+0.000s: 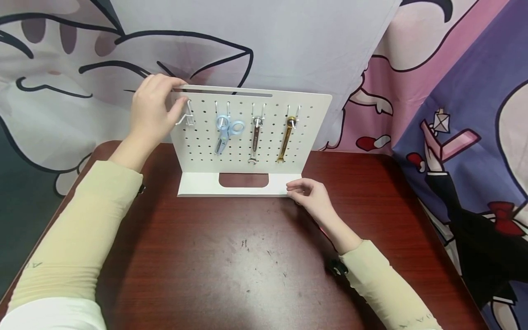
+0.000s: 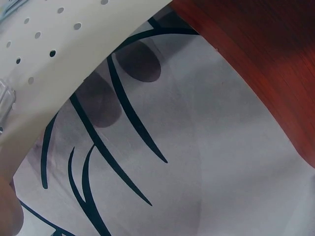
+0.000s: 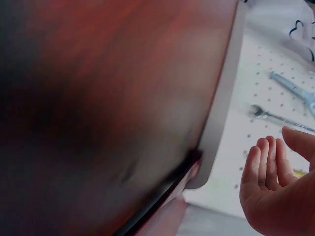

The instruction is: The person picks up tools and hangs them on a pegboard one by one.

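A white pegboard point(image 1: 243, 142) stands on the table with its flat base toward me. My left hand point(image 1: 154, 107) grips its top left corner, thumb in front and fingers over the edge. Close to the thumb is a hook point(image 1: 189, 117) with nothing hung on it. Light blue scissors point(image 1: 224, 130), a silver wrench point(image 1: 255, 140) and a gold-coloured wrench point(image 1: 286, 140) hang from other hooks. By the base's right front corner is my right hand point(image 1: 311, 197), fingers loosely bent with nothing between them; I cannot tell whether it touches the base.
The dark red-brown wooden table point(image 1: 214, 256) extends in front of the board and to both sides. A cartoon-printed cloth point(image 1: 313, 46) hangs close behind the board and along the right side. The table's left edge runs under my left forearm.
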### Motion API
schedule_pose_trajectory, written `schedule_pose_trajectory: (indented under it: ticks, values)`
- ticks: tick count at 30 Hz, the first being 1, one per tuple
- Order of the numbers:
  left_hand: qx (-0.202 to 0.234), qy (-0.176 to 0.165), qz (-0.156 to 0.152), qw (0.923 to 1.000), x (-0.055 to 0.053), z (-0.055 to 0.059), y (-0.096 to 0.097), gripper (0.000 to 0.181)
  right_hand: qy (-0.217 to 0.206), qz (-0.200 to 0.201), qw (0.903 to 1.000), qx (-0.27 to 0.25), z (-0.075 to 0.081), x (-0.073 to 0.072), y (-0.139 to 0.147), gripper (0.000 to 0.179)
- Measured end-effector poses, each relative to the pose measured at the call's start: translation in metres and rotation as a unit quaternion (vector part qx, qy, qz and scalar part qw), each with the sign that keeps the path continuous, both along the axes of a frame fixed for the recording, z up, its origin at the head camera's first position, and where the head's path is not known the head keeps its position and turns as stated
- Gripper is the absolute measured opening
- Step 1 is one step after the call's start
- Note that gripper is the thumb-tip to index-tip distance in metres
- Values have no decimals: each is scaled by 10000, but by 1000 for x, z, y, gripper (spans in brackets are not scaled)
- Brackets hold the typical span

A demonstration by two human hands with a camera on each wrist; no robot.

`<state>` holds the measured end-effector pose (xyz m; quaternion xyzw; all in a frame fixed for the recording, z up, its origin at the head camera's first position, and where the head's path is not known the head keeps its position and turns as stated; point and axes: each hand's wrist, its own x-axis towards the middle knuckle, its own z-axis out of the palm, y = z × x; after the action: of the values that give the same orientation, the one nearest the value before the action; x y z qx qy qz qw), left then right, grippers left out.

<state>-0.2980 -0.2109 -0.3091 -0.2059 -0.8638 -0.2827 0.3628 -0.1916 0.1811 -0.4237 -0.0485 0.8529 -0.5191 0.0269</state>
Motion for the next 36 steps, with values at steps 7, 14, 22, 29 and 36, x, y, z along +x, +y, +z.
schedule_pose_trajectory:
  ticks: [7, 14, 22, 29, 36]
  values:
    - [-21, 1, 4, 10000, 1, 0, -1, 26, -187, -62, 9996, 225, -8, 7, 28, 24]
    - [-32, 5, -7, 10000, 1, 0, -2, 26, -274, 163, 9978, 583, -9, 12, 47, 24]
    - [8, -7, -52, 10000, 1, 1, 0, 27, -259, 577, 9925, 1050, -16, 16, 63, 23]
    - [13, 24, -67, 10000, 1, 1, 0, 27, -156, 774, 9859, 1473, -20, 19, 71, 22]
    - [15, 3, -40, 10000, 0, 1, -1, 27, -169, 923, 9815, 1669, -21, 22, 74, 22]
